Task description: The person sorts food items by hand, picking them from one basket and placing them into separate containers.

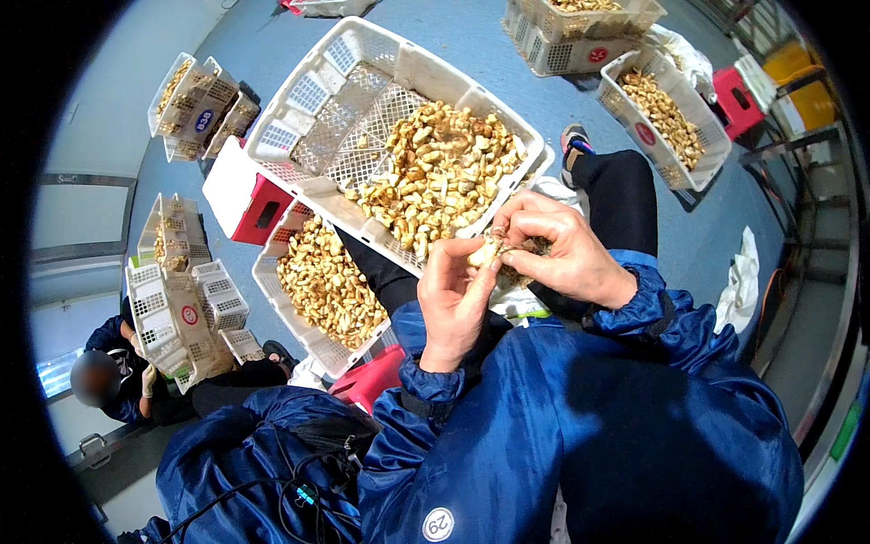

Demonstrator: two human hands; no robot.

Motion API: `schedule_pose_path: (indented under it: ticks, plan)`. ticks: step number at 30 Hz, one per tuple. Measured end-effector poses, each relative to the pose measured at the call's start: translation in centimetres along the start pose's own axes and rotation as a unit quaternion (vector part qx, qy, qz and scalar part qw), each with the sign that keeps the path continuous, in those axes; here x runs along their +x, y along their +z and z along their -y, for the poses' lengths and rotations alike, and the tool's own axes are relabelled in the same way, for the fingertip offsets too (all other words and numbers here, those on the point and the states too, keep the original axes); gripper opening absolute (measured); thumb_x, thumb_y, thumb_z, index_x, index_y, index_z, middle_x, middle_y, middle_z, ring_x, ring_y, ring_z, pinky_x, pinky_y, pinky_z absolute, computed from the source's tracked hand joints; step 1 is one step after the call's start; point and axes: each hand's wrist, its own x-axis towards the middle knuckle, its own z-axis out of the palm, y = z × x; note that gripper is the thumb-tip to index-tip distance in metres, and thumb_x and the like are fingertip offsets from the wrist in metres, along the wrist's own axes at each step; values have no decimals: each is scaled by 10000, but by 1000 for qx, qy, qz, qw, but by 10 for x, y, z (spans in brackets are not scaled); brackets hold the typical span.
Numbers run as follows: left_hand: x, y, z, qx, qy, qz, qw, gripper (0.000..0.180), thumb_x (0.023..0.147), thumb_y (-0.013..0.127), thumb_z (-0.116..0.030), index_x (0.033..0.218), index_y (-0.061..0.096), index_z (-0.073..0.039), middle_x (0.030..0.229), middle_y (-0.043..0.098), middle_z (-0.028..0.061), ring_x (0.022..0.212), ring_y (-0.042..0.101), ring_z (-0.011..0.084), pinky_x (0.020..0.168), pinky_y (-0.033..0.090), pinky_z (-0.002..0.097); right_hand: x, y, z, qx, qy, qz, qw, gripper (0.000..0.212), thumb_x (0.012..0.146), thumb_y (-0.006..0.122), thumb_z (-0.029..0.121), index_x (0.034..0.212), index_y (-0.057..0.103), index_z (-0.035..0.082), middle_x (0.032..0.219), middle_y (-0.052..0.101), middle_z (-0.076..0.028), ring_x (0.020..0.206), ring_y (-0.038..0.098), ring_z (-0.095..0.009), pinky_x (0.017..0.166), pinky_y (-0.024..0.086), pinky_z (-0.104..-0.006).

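My left hand (456, 304) is closed in a pinch around a small pale mushroom (486, 253) over the near edge of a large white crate (399, 45). From the right, my right hand (564, 252) comes in with thumb and fingertips pressed together on the same mushroom. Whether a small tool sits between those fingers is hidden. Inside the crate lies a heap of tan and cream mushrooms (444, 168), mostly toward its right side; bare mesh shows at its left.
A crate of mushrooms (328, 288) stands by my left leg, another (662, 113) beyond my right foot. Stacked crates (177, 308) are at left, near a gloved person (118, 363). Red-and-white boxes (258, 204) stand between crates. A white bag (741, 283) lies on the blue floor at right.
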Motion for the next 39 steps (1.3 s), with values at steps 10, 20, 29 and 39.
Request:
schedule_pose_path:
  ticks: [10, 20, 29, 39]
  plan:
    - [0, -5, -2, -123, -59, 43, 990, 200, 900, 616, -64, 1076, 536, -15, 830, 638, 79, 594, 509, 61, 535, 404, 187, -3, -6, -12, 211, 108, -9, 971, 167, 827, 646, 46, 714, 526, 21, 922, 662, -83, 733, 541, -66, 665, 433, -230]
    - [2, -5, -1, -144, -94, 46, 984, 209, 897, 627, -67, 1085, 550, -19, 835, 629, 61, 611, 513, 57, 548, 415, 178, -5, -6, -1, -58, 4, -31, 998, 145, 753, 638, 25, 698, 507, -5, 897, 586, -113, 843, 578, -198, 765, 457, -306]
    - [-2, 0, 1, 50, 10, 32, 998, 237, 862, 650, 11, 1076, 548, 10, 924, 607, 27, 779, 570, 54, 659, 468, 184, -9, -3, -12, 64, 38, 13, 997, 158, 794, 672, 68, 719, 546, 9, 949, 609, -86, 905, 564, -172, 810, 446, -300]
    - [1, 8, 4, 111, 78, 10, 991, 175, 800, 679, 39, 957, 606, 13, 797, 564, 27, 655, 529, 64, 559, 429, 205, -11, -4, -8, 3, 45, -1, 999, 110, 813, 665, 71, 759, 590, 11, 894, 640, -62, 832, 579, -135, 751, 459, -277]
